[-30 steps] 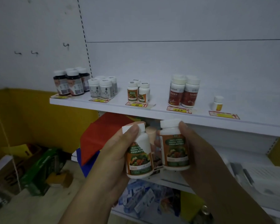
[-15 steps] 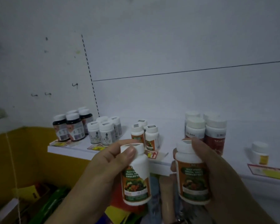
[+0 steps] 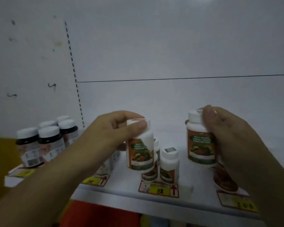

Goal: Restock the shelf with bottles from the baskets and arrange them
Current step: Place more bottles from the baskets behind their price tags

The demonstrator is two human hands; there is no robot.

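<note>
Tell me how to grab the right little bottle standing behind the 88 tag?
Pinch the little bottle round its white cap, coming from above and the right. It stands upright, a twin bottle crowds its left, and its right side is open shelf.

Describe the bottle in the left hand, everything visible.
The bottle looks like white plastic, with a white cap and an orange-and-green label picturing vegetables; the text is blurred. It is roughly upright, and the left hand grips it at the cap and shoulder, thumb across the front. It appears held above the shelf, in front of matching bottles.
</note>
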